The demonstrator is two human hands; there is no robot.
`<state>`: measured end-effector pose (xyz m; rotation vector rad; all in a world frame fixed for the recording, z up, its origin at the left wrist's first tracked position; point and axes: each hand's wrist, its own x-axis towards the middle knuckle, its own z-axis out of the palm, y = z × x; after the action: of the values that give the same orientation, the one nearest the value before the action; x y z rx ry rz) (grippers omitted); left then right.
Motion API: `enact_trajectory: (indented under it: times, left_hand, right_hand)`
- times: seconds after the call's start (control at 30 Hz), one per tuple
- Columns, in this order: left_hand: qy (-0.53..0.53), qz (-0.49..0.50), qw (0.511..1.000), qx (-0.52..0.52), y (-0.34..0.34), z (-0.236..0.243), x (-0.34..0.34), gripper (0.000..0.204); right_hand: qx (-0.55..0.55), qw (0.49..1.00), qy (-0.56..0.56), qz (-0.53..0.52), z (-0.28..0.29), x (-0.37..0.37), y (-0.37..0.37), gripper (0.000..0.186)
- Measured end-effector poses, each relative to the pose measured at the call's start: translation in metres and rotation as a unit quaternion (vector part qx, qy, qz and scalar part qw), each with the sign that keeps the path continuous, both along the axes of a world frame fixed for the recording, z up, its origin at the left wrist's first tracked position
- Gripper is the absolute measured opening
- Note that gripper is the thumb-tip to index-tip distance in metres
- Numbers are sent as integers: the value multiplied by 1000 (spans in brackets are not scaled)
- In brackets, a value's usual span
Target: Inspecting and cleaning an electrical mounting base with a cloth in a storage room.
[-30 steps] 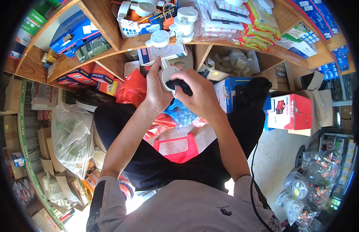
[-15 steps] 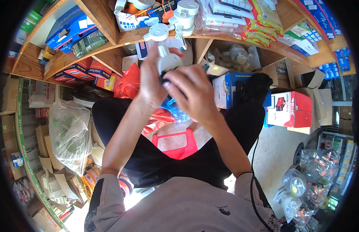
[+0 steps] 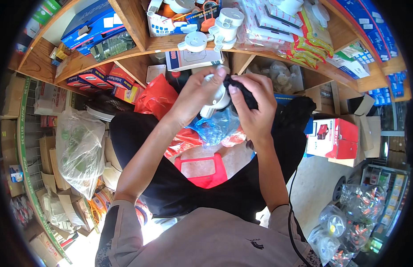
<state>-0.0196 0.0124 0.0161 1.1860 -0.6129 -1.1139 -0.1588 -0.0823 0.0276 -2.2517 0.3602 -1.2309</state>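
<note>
Over my lap, my left hand (image 3: 191, 99) grips a white round plastic junction box (image 3: 221, 99) with short pipe spouts, one of them pointing down toward me. In my right hand (image 3: 259, 105) is a bunched black cloth (image 3: 244, 92), pressed against the box's right side. The fingers partly cover both the box and the cloth. Below the hands lies a crumpled blue plastic bag (image 3: 219, 128). More white junction boxes stand on the shelf ahead, one lying near the edge (image 3: 195, 42) and others in a stack (image 3: 229, 27).
A wooden shelf (image 3: 171, 46) curves across the front, loaded with boxes and packets. A red plastic bag (image 3: 154, 95) lies left of the hands, and a red stool (image 3: 207, 179) stands between my legs. To the right is a red and white carton (image 3: 333, 139); a clear bag (image 3: 79, 151) hangs left.
Both hands have moved slightly right and apart. The junction box has turned, its spout now pointing down instead of up. The black cloth shows much more. The view has shifted a little.
</note>
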Motion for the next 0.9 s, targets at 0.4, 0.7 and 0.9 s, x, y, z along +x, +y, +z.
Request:
enact_trajectory:
  times: [0.4, 0.7, 0.9]
  left_hand:
    - [172, 82, 982, -6, -4, -3, 18, 44]
    - [145, 2, 989, -14, 0, 3, -18, 22]
    - [282, 69, 956, -50, 6, -21, 9, 38]
  right_hand:
    - [-46, 996, -7, 80, -30, 15, 43, 26]
    - [115, 987, -108, -39, -4, 11, 12, 17]
    - [51, 998, -28, -10, -25, 19, 41, 22]
